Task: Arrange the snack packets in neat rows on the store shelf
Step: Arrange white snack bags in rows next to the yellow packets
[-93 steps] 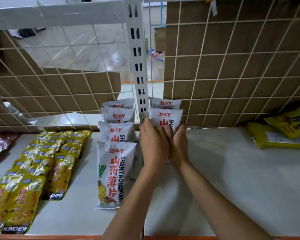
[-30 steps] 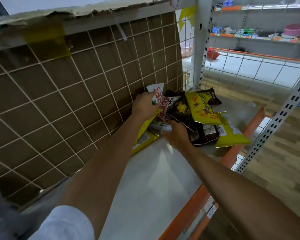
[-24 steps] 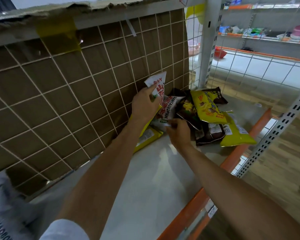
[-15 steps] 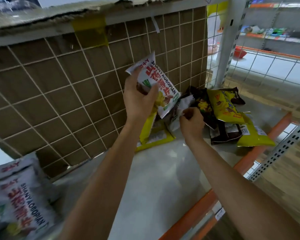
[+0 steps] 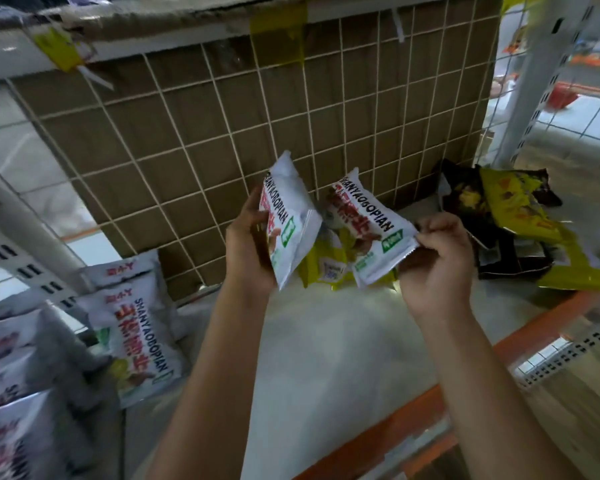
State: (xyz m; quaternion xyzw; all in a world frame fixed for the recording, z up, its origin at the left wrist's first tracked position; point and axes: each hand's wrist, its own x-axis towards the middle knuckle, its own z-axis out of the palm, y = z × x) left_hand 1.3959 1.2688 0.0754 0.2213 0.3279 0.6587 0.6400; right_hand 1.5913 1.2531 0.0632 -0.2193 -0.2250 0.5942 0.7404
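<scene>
Left hand: the left hand (image 5: 248, 252) is raised above the middle of the shelf, palm turned inward, fingers and thumb clamped on a white snack packet (image 5: 289, 221) held edge-on and tilted, top end up.
Right hand: the right hand (image 5: 437, 259) is level with the left and apart from it, fingers curled, pinching the lower corner of a second white packet (image 5: 369, 233); that packet slants up toward the back grid.
Forearms: both bare forearms reach in from the front edge of the shelf.
Packets in hand: the two held packets sit near each other without clear contact; both are clear of the shelf surface.
Arranged row: more white packets (image 5: 136, 327) of the same print lie overlapped at the left end of the shelf, beside a slotted white post (image 5: 32, 237).
Loose pile: yellow packets (image 5: 515, 202) and dark packets (image 5: 465, 199) lie jumbled at the back right corner; one yellow packet (image 5: 326, 266) lies under the held pair.
Shelf: pale shelf (image 5: 326, 341) with an orange front edge.
Back: white wire grid (image 5: 222, 133) over brown cardboard.
Room: blurred further shelving to the right.
</scene>
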